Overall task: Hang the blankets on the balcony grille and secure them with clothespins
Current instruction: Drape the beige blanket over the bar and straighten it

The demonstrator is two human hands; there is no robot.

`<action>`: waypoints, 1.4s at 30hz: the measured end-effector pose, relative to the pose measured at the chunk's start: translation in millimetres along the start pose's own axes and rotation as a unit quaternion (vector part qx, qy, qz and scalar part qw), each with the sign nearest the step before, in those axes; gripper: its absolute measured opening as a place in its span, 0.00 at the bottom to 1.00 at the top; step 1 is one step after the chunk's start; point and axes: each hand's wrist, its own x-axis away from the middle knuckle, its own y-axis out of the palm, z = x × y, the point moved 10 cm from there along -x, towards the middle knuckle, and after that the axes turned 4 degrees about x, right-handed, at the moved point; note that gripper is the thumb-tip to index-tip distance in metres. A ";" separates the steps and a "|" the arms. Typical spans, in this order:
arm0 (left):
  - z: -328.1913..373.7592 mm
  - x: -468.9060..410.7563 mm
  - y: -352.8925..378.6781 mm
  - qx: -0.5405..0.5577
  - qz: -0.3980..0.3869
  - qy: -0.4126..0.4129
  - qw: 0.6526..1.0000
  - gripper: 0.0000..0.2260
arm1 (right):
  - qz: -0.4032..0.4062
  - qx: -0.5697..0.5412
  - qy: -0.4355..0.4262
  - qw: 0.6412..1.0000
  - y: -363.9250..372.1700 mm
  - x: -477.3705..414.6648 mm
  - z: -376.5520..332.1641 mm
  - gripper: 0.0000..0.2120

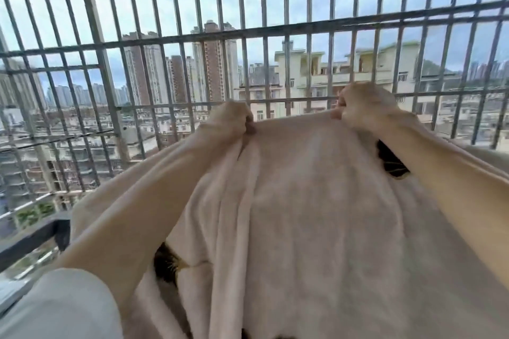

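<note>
Across the middle and lower part of the frame, a pale pink blanket (pixel 297 215) spreads from the bottom edge up to its top hem, which sits just below the centre of the picture. Both bare arms reach forward from the lower corners, and the blanket hangs between and beneath them. The left hand (pixel 234 118), just left of centre, is curled into a fist, its fingers (pixel 249 125) closed tight on a bunched fold of the hem. The right hand (pixel 360 106), right of centre and a little higher, is likewise clenched, with its fingers (pixel 340 111) pinched over the hem's edge. Between the two fists the hem is pulled fairly taut and dips slightly. Dark patches with yellowish marks show on the fabric beside the right forearm and near the lower left, though the pattern is too blurred to identify. A light grey sleeve (pixel 55 308) fills the lower left corner. Behind the hands, the balcony grille (pixel 192 41) of grey metal bars covers the whole upper half of the frame; whether the blanket touches it cannot be told. A dark rail (pixel 30 239) runs along the left edge below the grille. Through the bars appear high-rise towers (pixel 214 63), a cream apartment block (pixel 316 69) and overcast sky.
</note>
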 end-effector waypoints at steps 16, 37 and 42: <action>-55.6 151.2 -22.7 0.150 -0.047 0.121 0.980 0.10 | -0.266 -0.246 -0.229 0.903 25.4 128.7 -114.3 0.10; -52.9 230.4 -48.1 0.106 0.114 0.177 0.972 0.11 | -0.018 -0.172 -0.359 0.917 16.3 166.0 -150.8 0.08; -71.0 204.0 -66.1 0.058 0.169 0.142 0.974 0.07 | -0.010 -0.104 -0.354 0.929 22.4 162.7 -156.8 0.08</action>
